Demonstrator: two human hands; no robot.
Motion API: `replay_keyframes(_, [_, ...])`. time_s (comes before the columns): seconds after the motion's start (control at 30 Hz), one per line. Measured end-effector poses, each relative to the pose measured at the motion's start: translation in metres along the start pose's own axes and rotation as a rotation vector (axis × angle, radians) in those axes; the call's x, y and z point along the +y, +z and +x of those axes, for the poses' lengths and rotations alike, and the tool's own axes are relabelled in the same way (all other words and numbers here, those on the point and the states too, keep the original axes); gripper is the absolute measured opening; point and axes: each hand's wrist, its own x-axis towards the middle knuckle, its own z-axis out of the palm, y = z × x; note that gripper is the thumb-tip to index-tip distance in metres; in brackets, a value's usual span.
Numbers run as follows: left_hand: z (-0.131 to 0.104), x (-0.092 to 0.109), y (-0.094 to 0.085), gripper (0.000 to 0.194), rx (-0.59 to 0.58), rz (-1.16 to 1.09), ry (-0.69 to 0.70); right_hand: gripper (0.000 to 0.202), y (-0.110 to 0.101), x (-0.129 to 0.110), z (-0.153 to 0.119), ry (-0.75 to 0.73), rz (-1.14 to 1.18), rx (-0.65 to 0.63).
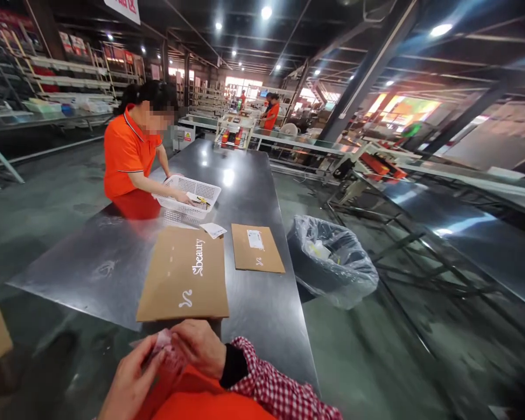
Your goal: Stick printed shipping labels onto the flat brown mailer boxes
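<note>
Two hands, bottom centre: left hand [129, 382] and right hand [200, 348] pinch a small pink packet [165, 344] together. Best kept over the table [245, 192], grip near edges, beside the large brown mailer [184, 274].

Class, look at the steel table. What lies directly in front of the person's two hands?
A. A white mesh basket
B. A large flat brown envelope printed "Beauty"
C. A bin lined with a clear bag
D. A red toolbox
B: the large brown envelope lies flat on the table just beyond both hands; the white basket is farther off, by a co-worker.
</note>
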Motion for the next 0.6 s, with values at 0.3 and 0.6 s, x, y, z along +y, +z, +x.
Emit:
replay_keyframes(0.3, [-0.014,-0.019,-0.066,0.045,0.351,0.411,-0.179,0.045,-0.061,0.04,0.021,0.692,0.875,0.559])
replay_keyframes(0.6, [0.023,-0.014,-0.001,0.035,-0.078,0.585,0.249,0.034,-0.061,-0.01,0.021,-0.089,0.163,-0.018])
